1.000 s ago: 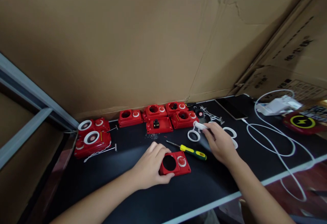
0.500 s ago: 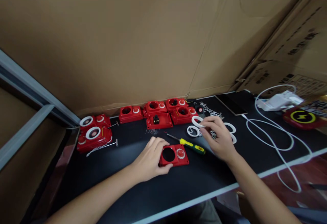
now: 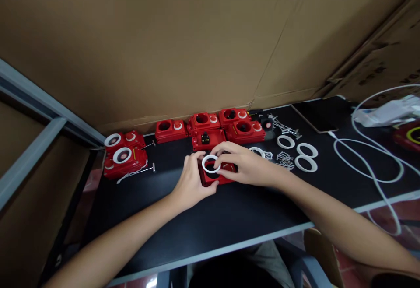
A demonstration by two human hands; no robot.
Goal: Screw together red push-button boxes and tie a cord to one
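Observation:
My left hand (image 3: 193,178) grips the left end of a red rectangular cover (image 3: 226,177) with a round opening, its thumb along the near side. Between the fingers of my right hand (image 3: 243,163) is a white ring (image 3: 204,168), tilted over the cover's opening. Whether the ring touches the cover, I cannot tell. My right hand hides most of the cover's right part. Behind both hands lies an open red housing (image 3: 215,140) with a small black part inside.
More red housings (image 3: 244,131) stand at the back, and two with white rings (image 3: 126,165) at the left. Loose white rings (image 3: 306,163), small metal pieces (image 3: 285,160) and a phone (image 3: 313,117) with a white cable (image 3: 364,183) lie on the right. Cardboard (image 3: 183,38) walls the back.
My right hand has carried the white ring leftward from beside the other rings to above the red cover. My left hand still holds the cover. The view has shifted slightly.

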